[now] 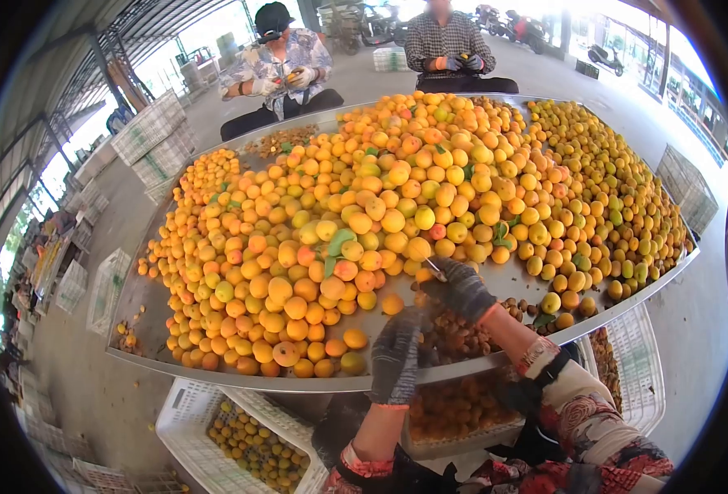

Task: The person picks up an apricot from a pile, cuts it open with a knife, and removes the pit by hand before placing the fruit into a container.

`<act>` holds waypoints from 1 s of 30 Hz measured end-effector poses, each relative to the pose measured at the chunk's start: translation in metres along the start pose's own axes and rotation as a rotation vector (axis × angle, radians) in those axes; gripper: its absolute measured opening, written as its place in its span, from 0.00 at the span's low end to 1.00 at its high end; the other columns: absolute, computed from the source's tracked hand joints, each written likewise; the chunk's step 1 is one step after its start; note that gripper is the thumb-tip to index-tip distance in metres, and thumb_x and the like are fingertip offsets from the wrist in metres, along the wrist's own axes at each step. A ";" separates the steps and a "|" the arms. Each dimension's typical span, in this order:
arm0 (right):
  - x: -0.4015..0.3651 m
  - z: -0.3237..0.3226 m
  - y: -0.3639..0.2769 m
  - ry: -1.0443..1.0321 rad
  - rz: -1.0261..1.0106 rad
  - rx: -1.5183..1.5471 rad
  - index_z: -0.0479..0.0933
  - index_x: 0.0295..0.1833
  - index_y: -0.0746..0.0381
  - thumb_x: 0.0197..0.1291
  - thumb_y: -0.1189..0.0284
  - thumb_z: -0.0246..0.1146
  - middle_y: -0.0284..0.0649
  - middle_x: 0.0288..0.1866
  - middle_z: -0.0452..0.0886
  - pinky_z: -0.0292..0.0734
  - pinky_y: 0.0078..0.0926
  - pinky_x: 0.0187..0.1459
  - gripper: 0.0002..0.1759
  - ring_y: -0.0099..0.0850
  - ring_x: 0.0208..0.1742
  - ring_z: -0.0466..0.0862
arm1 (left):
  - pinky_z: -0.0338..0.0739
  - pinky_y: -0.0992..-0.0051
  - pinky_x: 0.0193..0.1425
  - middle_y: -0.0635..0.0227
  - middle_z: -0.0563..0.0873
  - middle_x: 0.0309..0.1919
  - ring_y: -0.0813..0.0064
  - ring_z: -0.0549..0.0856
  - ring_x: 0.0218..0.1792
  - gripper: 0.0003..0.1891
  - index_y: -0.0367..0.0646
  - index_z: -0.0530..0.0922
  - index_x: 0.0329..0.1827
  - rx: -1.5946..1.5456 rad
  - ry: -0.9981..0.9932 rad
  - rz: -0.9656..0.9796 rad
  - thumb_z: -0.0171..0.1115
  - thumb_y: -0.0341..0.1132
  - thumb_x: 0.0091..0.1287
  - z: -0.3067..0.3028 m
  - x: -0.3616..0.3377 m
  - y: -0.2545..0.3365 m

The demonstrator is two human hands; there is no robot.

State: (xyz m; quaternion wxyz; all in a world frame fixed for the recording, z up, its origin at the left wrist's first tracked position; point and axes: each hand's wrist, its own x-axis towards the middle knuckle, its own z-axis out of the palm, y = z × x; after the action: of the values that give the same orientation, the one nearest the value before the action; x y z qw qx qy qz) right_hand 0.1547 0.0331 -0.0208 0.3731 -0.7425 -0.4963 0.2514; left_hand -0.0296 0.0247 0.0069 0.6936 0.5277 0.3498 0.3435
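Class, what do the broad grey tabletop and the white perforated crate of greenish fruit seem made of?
Broad grey tabletop: probably smooth sheet metal, judging by its dull sheen and thin bright rim. White perforated crate: likely matt moulded plastic, given its regular holes.

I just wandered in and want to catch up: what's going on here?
The person's gloved right hand holds a thin metal tool beside a large pile of orange fruit on a metal table. The gloved left hand is near the table's edge; whether it holds anything is unclear. A brown heap lies by the hands. Across the table sit one co-worker and another, both with gloved hands raised.
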 end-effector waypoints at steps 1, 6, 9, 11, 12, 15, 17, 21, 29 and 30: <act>-0.005 -0.004 -0.002 -0.051 -0.067 0.115 0.72 0.56 0.61 0.49 0.58 0.65 0.47 0.44 0.80 0.74 0.32 0.46 0.30 0.40 0.45 0.81 | 0.75 0.79 0.29 0.62 0.81 0.39 0.78 0.81 0.32 0.15 0.41 0.75 0.51 -0.173 0.097 -0.088 0.53 0.39 0.67 0.000 0.002 0.002; -0.038 -0.003 -0.014 -0.277 -0.073 0.528 0.68 0.59 0.65 0.53 0.75 0.65 0.37 0.50 0.77 0.72 0.21 0.53 0.26 0.25 0.48 0.76 | 0.75 0.80 0.28 0.65 0.82 0.35 0.79 0.80 0.28 0.18 0.42 0.72 0.55 -0.242 0.054 -0.090 0.55 0.42 0.66 -0.004 0.007 -0.011; -0.064 -0.015 -0.044 -0.233 -0.266 0.370 0.66 0.60 0.64 0.53 0.75 0.65 0.38 0.53 0.75 0.71 0.21 0.54 0.28 0.25 0.53 0.74 | 0.74 0.80 0.28 0.67 0.82 0.31 0.79 0.79 0.26 0.20 0.42 0.71 0.56 -0.286 0.006 -0.098 0.57 0.42 0.65 -0.004 0.003 -0.007; -0.071 -0.025 -0.063 -0.207 -0.318 0.347 0.63 0.63 0.64 0.54 0.76 0.65 0.39 0.55 0.74 0.69 0.22 0.55 0.31 0.26 0.56 0.73 | 0.74 0.80 0.28 0.68 0.82 0.29 0.79 0.79 0.25 0.21 0.42 0.71 0.57 -0.344 0.003 -0.077 0.58 0.41 0.64 -0.002 -0.001 0.002; -0.074 -0.025 -0.059 -0.208 -0.324 0.348 0.63 0.63 0.64 0.54 0.76 0.65 0.39 0.55 0.74 0.69 0.22 0.55 0.31 0.26 0.56 0.73 | 0.74 0.81 0.29 0.68 0.81 0.32 0.80 0.79 0.27 0.22 0.39 0.70 0.58 -0.393 -0.002 0.002 0.59 0.40 0.64 0.000 -0.003 0.007; -0.094 -0.027 -0.054 0.002 -0.525 0.647 0.58 0.67 0.64 0.60 0.70 0.60 0.38 0.52 0.75 0.73 0.25 0.50 0.31 0.26 0.50 0.76 | 0.74 0.80 0.32 0.67 0.81 0.35 0.80 0.78 0.29 0.24 0.37 0.69 0.59 -0.472 -0.037 0.114 0.60 0.39 0.63 -0.004 -0.005 0.008; -0.108 -0.031 -0.057 -0.005 -0.376 0.707 0.60 0.65 0.64 0.62 0.69 0.58 0.38 0.51 0.76 0.74 0.24 0.47 0.28 0.26 0.48 0.77 | 0.75 0.79 0.33 0.66 0.81 0.36 0.79 0.78 0.29 0.24 0.37 0.68 0.60 -0.504 -0.070 0.141 0.61 0.39 0.63 -0.005 -0.005 0.009; -0.112 -0.026 -0.036 0.088 -0.513 -0.143 0.67 0.59 0.66 0.62 0.72 0.57 0.39 0.46 0.79 0.76 0.24 0.43 0.20 0.26 0.45 0.80 | 0.76 0.78 0.34 0.66 0.80 0.39 0.78 0.79 0.31 0.25 0.37 0.68 0.60 -0.569 -0.086 0.238 0.60 0.39 0.63 0.001 -0.009 0.020; -0.123 -0.008 -0.060 0.258 -0.590 0.109 0.71 0.52 0.66 0.56 0.77 0.60 0.48 0.39 0.79 0.76 0.34 0.36 0.16 0.44 0.38 0.81 | 0.76 0.79 0.37 0.65 0.80 0.43 0.79 0.79 0.34 0.24 0.37 0.69 0.59 -0.448 -0.124 0.194 0.60 0.41 0.63 -0.009 -0.010 0.011; -0.122 -0.007 -0.061 0.279 -0.599 0.051 0.71 0.52 0.66 0.56 0.77 0.60 0.48 0.38 0.79 0.76 0.35 0.35 0.17 0.44 0.37 0.81 | 0.75 0.79 0.40 0.65 0.79 0.44 0.79 0.79 0.37 0.24 0.37 0.69 0.59 -0.288 -0.083 0.289 0.59 0.41 0.64 -0.010 -0.007 0.006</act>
State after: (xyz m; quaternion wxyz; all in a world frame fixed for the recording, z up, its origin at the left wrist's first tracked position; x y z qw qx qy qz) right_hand 0.0799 -0.0683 0.0325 0.5133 -0.5812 -0.6303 0.0387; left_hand -0.0425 0.0245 0.0117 0.7191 0.4816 0.1889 0.4639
